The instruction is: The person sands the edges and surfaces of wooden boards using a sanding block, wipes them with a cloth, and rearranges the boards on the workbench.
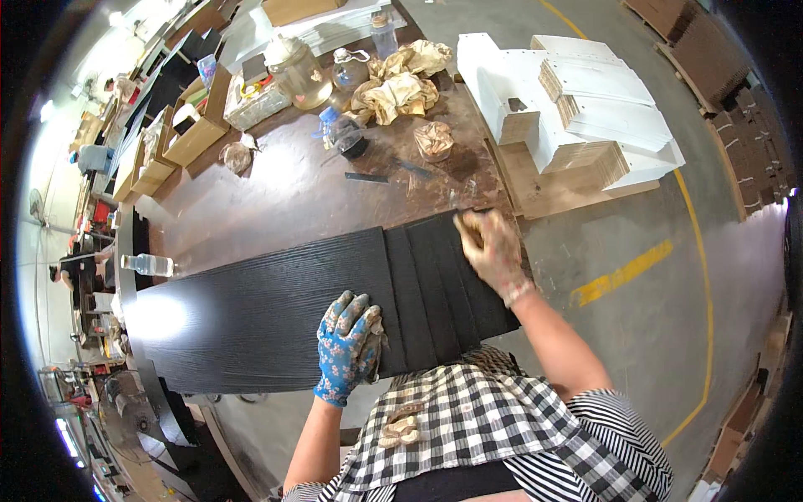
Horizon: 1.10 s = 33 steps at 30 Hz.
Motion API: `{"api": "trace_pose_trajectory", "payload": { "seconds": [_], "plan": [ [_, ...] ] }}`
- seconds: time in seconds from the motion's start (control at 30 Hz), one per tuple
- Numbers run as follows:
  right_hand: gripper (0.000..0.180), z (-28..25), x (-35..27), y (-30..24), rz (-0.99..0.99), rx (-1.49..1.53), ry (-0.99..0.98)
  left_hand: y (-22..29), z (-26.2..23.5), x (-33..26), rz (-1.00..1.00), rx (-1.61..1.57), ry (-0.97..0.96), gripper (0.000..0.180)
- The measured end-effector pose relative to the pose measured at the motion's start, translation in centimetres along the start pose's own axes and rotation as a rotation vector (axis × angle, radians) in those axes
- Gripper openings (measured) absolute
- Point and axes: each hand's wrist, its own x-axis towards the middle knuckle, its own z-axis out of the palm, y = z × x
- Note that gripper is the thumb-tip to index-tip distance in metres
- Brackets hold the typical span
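Several black wood-grain boards [268, 309] lie on the table in front of me, overlapping like steps toward the right. My left hand [345, 343], in a blue flowered glove with soiled fingertips, rests on the near part of the top board. Its fingers are curled round a crumpled greyish rag [373, 350]. Over at the far right corner of the stepped boards [447, 276] is my right hand [492, 249], its covering pale and stained. The fingers there are bent inward, and whatever they may hold is hidden.
On the brown table [276, 197] stand a large jar [297, 75], a blue-capped bottle [345, 134] and crumpled cloths [401, 88]. A clear bottle [149, 265] is beyond the boards' left end. White panels [577, 109] are stacked at right; a fan [132, 410] stands lower left.
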Motion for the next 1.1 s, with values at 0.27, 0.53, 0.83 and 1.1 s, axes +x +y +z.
{"api": "trace_pose_trajectory", "payload": {
  "seconds": [0.27, 0.53, 0.83, 1.1],
  "plan": [
    [0.014, -10.0, -5.3, -2.9, 0.450, 0.238, 0.057, -0.1, 1.9, 4.2, -0.220, -0.502, 0.097, 0.027],
    [0.019, -11.9, -8.7, -2.1, 0.471, 0.294, 0.104, 7.7, 10.2, 8.5, 0.334, 0.311, -0.359, 0.045],
    [0.017, -13.9, -10.8, -0.3, 0.560, 0.347, 0.120, 6.3, 12.7, 14.2, 0.148, 0.534, -0.331, 0.060],
    [0.017, -13.5, -10.5, -0.1, 0.606, 0.455, 0.128, 7.3, 14.3, 12.2, 0.263, 0.337, -0.359, 0.054]
  ]
}}
